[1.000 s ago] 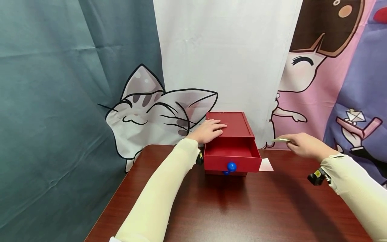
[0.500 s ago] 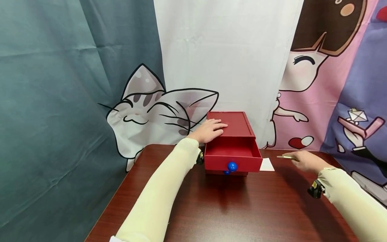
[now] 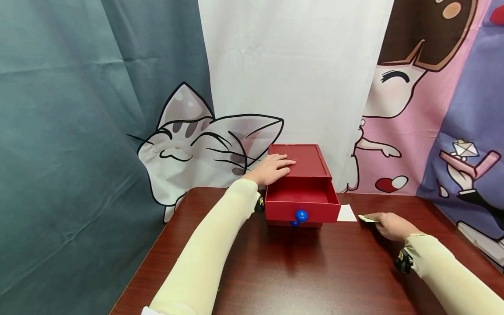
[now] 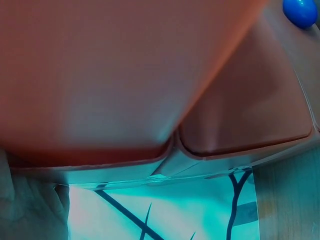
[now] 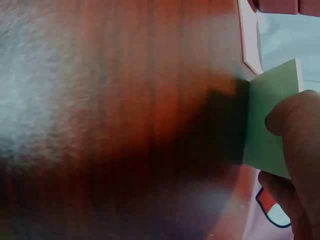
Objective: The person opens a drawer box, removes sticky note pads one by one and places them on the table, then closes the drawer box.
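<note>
Right wrist: our right hand (image 5: 303,142) pinches a green pad (image 5: 268,97), probably light and bendable, best held by an edge; our left hand (image 3: 269,170) rests, fingers extended, on the red box (image 3: 309,161).

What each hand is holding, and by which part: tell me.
The right hand pinches a flat green piece by its palm-side end, thumb on its face. The left hand holds nothing; it rests on the red drawer box.

teal cloth (image 3: 71,131) | printed cat (image 3: 179,170) (eyes closed) | white cloth (image 3: 291,70) | brown table (image 3: 299,275) below
</note>
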`<action>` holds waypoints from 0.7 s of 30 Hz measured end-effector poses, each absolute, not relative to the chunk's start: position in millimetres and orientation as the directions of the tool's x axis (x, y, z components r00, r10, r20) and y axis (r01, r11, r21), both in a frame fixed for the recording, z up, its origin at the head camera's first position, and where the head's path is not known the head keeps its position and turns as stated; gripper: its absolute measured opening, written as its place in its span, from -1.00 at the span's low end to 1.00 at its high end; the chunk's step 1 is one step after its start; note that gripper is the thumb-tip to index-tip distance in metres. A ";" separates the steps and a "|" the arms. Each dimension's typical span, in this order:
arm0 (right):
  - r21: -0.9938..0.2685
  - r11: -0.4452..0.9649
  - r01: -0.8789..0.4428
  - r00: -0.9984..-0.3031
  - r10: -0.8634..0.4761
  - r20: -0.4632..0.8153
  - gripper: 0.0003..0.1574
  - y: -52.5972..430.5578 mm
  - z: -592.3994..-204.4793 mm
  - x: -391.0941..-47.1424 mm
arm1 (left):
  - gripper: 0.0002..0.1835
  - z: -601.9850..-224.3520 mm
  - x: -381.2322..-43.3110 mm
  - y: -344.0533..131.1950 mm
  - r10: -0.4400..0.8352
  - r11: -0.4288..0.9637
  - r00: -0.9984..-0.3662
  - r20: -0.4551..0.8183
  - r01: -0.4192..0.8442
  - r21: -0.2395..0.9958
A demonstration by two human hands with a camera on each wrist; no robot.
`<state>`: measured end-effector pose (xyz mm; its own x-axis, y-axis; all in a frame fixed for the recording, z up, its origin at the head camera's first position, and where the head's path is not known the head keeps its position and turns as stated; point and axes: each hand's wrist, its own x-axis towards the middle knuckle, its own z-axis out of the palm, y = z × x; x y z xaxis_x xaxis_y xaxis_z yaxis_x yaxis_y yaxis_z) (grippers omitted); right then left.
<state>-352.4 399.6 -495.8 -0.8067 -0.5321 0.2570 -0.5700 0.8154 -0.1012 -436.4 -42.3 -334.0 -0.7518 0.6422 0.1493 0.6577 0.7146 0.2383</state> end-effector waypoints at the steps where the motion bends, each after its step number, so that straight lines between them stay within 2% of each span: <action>1: -0.099 0.822 -0.560 -0.813 -0.524 0.252 -0.48 399.6 -497.4 -351.6 | -0.48 -334.0 -436.3 -42.4 0.642 0.715 -0.752 0.148 0.657 0.239; 10: -0.168 0.907 -0.386 -0.923 -0.380 0.069 -0.37 401.3 -500.4 -354.0 | -0.49 -333.0 -436.4 -43.8 0.636 0.715 -0.757 0.153 0.652 0.252; 21: -0.149 0.910 -0.386 -0.921 -0.371 0.123 -0.47 395.5 -503.5 -360.0 | -0.49 -332.6 -435.3 -43.8 0.641 0.709 -0.752 0.154 0.656 0.258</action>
